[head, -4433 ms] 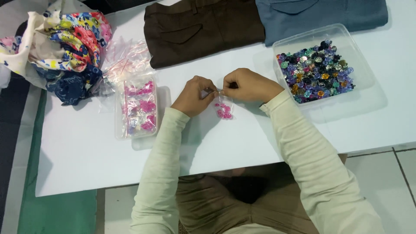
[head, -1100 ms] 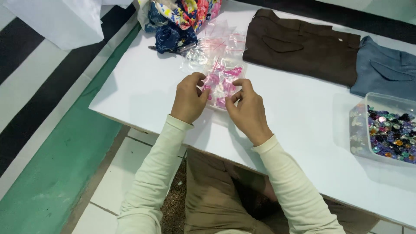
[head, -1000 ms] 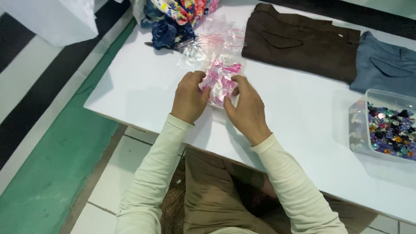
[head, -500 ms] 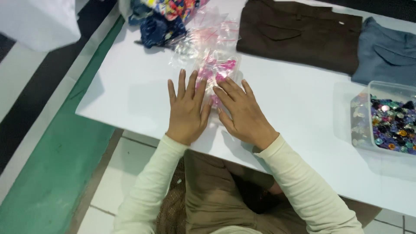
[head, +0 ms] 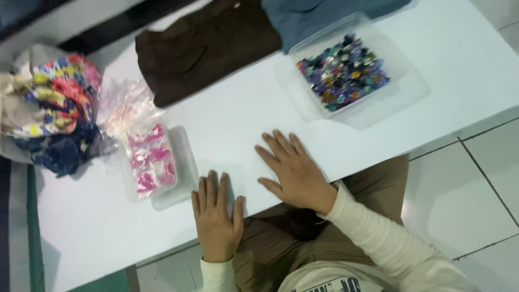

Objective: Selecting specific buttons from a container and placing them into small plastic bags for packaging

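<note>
My left hand (head: 217, 216) lies flat, palm down, on the white table (head: 232, 119) near its front edge, fingers apart and holding nothing. My right hand (head: 294, 170) rests flat beside it, also spread and holding nothing. Just left of my left hand stands a clear shallow tray (head: 181, 162) holding a small clear bag of pink pieces (head: 150, 165). Neither hand touches the tray.
A clear box of several multicoloured small pieces (head: 346, 70) sits at the right rear. Folded brown cloth (head: 205, 46) and blue-grey cloth (head: 319, 16) lie at the back. Crumpled clear plastic bags (head: 127, 108) and patterned fabric (head: 54, 113) lie at the left. Tiled floor shows at right.
My hands have let go of the pink bag, which now lies in the tray at left. Both hands have moved to the table's front edge and lie flat. The view has swung round.
</note>
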